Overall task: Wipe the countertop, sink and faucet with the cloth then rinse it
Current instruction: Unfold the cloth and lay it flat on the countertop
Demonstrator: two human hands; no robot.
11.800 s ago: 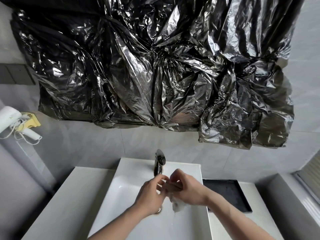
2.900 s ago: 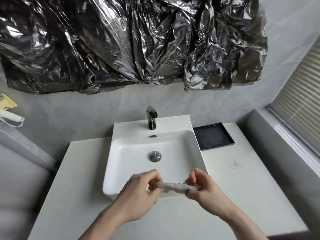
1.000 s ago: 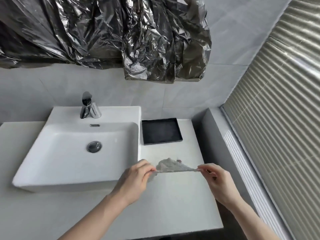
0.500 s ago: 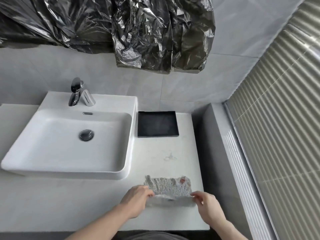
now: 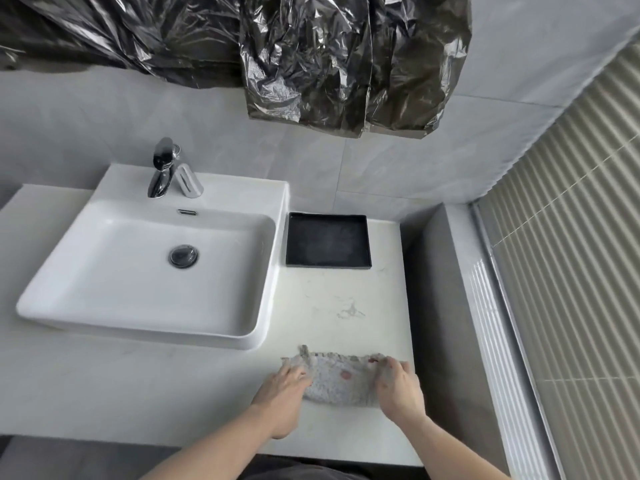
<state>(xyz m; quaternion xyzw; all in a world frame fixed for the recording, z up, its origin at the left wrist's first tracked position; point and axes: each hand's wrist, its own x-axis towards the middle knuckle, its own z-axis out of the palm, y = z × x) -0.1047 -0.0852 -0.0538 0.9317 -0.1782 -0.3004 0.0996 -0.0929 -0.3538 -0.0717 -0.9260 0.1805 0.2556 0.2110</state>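
Note:
A damp, speckled white cloth [image 5: 337,384] with small red spots lies on the white countertop [image 5: 121,386], near its front right corner. My left hand [image 5: 282,386] pinches the cloth's left side and my right hand [image 5: 398,386] pinches its right side. The cloth's far edge is ruffled up between my fingers. The white basin sink [image 5: 145,327] sits to the left of the cloth, with the chrome faucet [image 5: 161,171] at its back. No water runs.
A black square tray [image 5: 328,265] sits right of the sink against the wall. A grey ledge [image 5: 446,306] and slatted blinds [image 5: 561,271] bound the right side. Crumpled black plastic sheeting [image 5: 311,57] hangs above. A faint mark [image 5: 349,311] shows on the counter.
I turned from the sink to the right counter, stretched the cloth between both hands and lowered it. It now lies on the countertop with my hands at its sides.

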